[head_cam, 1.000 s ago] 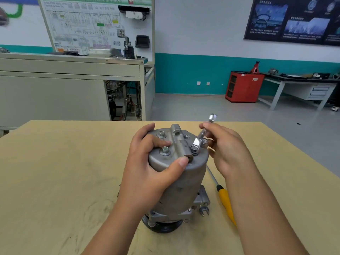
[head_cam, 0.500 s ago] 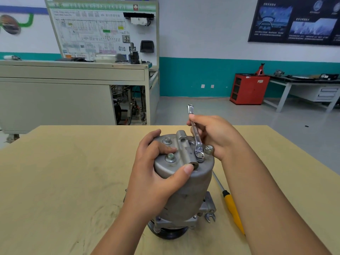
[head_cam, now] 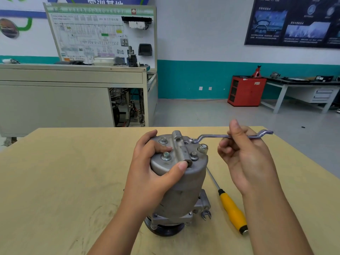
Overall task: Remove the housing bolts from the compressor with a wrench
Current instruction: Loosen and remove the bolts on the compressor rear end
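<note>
On the tan table [head_cam: 55, 181], near its middle, the compressor [head_cam: 184, 190] stands upright on its dark pulley end [head_cam: 165, 230], with its bolted housing cap facing up. The left hand [head_cam: 150, 173] grips that cap from the left side: the thumb presses the near rim, the fingers curl over the far edge, and one finger lies across the top between two housing bolts [head_cam: 166, 155]. Four bolt heads show on the cap, two on each side of a raised central bar. The bolt on the right rim [head_cam: 203, 148] stands higher out of the metal than the others. The right hand [head_cam: 244, 159] is raised to the right of the cap, palm turned toward the camera, its fingers curled round the shaft of an offset ring wrench [head_cam: 209, 136]. The wrench lies roughly level. Its near ring end sits at the far right part of the cap, and whether it is seated on a bolt cannot be told. Its other end juts out past the fingers. A yellow-handled screwdriver [head_cam: 232, 212] lies on the table just right of the compressor, and a small open-end spanner [head_cam: 206, 215] peeks out beside the compressor's base flange.
</note>
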Action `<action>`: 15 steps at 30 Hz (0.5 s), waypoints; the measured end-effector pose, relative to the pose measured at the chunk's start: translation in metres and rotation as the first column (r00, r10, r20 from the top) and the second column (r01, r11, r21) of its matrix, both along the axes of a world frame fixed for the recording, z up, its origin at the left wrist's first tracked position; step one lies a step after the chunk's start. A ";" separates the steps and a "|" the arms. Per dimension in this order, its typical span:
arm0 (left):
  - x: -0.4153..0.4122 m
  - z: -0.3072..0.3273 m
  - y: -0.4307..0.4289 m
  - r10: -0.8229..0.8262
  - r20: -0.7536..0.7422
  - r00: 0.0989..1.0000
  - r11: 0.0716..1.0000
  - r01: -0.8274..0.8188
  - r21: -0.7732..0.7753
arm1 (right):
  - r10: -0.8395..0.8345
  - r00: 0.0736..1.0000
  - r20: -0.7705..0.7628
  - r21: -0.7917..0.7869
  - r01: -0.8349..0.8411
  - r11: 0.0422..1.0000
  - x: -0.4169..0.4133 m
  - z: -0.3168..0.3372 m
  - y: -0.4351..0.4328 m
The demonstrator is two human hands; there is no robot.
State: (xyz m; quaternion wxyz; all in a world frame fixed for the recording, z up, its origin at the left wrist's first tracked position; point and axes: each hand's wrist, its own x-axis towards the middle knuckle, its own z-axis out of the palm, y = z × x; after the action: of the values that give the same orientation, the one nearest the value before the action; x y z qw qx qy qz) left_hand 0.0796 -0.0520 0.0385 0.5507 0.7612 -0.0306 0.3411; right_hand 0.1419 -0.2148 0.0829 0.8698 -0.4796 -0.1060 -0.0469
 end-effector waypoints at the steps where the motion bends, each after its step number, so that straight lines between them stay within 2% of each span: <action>1: 0.000 0.000 0.000 0.001 0.001 1.000 1.000 -0.001 0.001 | -0.006 1.000 0.022 -0.006 0.006 1.000 -0.005 -0.003 -0.001; 3: 0.000 0.000 0.000 0.002 0.002 1.000 1.000 -0.002 0.003 | -0.033 0.995 0.089 -0.041 0.037 0.998 -0.016 -0.007 -0.003; 5: 0.000 0.000 0.000 0.002 0.003 1.000 1.000 -0.002 0.003 | -0.110 0.974 0.200 -0.144 0.140 0.980 -0.028 -0.010 -0.002; 9: 0.001 0.000 0.000 0.003 0.006 1.000 1.000 -0.003 0.007 | -0.242 0.874 0.421 -0.323 0.394 0.861 -0.049 -0.014 -0.001; 15: 0.001 0.000 0.000 0.003 0.012 1.000 1.000 -0.003 0.008 | -0.302 0.798 0.521 -0.397 0.540 0.743 -0.062 -0.026 0.001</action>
State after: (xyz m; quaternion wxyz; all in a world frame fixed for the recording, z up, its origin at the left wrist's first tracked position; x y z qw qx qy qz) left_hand 0.0803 -0.0517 0.0382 0.5467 0.7615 -0.0342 0.3466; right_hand 0.0803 -0.2140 0.0571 0.6244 -0.6880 -0.1867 -0.3193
